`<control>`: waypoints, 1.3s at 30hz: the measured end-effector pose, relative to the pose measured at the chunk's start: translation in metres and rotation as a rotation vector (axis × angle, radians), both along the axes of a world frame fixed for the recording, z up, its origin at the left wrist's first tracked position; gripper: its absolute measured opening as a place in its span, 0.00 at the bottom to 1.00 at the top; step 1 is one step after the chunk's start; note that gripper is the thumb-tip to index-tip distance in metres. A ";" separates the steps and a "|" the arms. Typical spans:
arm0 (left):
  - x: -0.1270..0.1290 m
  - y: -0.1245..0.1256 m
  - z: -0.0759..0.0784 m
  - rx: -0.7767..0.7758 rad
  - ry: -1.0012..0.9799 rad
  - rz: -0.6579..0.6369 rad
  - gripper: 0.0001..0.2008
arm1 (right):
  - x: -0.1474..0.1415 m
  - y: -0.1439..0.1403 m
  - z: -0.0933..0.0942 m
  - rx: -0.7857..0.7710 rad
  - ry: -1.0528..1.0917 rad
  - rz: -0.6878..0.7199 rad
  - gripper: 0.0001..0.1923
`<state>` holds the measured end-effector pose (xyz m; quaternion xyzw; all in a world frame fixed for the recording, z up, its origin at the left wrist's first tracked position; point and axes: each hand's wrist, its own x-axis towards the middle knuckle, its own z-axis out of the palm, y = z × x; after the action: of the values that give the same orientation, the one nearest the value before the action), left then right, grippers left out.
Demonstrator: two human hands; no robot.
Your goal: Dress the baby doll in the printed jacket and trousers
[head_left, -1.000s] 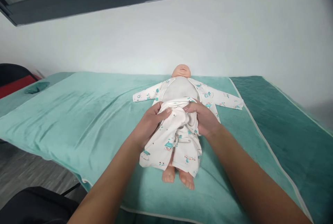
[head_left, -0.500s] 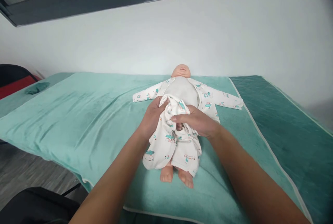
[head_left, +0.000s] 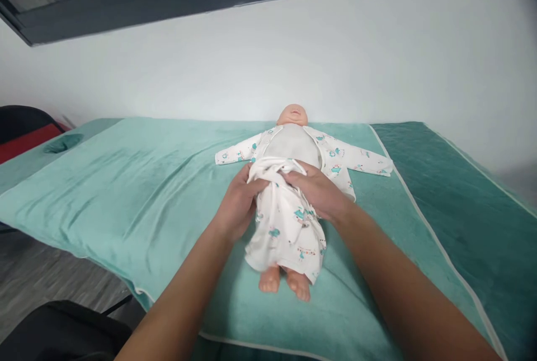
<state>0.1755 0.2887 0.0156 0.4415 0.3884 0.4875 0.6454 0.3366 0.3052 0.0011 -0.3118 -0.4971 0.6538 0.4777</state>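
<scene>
A baby doll (head_left: 293,140) lies on its back with its head towards the wall. Its white patterned jacket (head_left: 364,160) hangs open, both sleeves spread to the sides. White patterned baby pants (head_left: 289,232) cover its legs, and only the feet stick out below. My left hand (head_left: 239,200) grips the left side of the bunched waistband, thumb on top. Opposite it, my right hand (head_left: 318,188) pinches the waistband's right side, with some fingertips hidden in the folds. The doll's hips are hidden under the cloth.
Light green sheet (head_left: 138,182) covers the massage table under the doll, with a darker green cover (head_left: 453,193) to the right. A white wall (head_left: 268,64) rises behind. Black chair (head_left: 62,330) stands at the lower left; a red and black seat (head_left: 27,137) is further back.
The waistband, twisted and gathered before, is now spread wider between my hands. My left hand has shifted left and slightly down, and the pants' front hangs flatter over the legs.
</scene>
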 end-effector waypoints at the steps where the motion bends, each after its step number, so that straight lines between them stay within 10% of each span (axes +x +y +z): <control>1: 0.001 0.002 0.001 0.006 -0.005 0.038 0.19 | 0.001 -0.001 0.002 0.056 -0.035 0.073 0.16; 7: 0.004 0.004 0.006 -0.031 0.132 0.098 0.17 | 0.010 -0.005 0.013 0.199 -0.345 0.347 0.17; 17: -0.005 -0.025 0.007 -0.091 0.096 -0.060 0.22 | 0.006 -0.001 0.002 0.086 -0.243 0.029 0.11; 29: 0.019 -0.134 -0.003 -0.316 -0.198 0.362 0.21 | 0.000 -0.013 0.013 0.409 -0.826 0.342 0.03; 39: 0.021 -0.173 -0.029 -0.455 -0.325 0.564 0.23 | 0.002 -0.017 0.015 0.521 -1.080 0.429 0.05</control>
<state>0.1962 0.1160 -0.0129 0.0801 0.4853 0.6108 0.6205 0.3390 0.2882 0.0164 -0.3647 -0.8620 0.3433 0.0783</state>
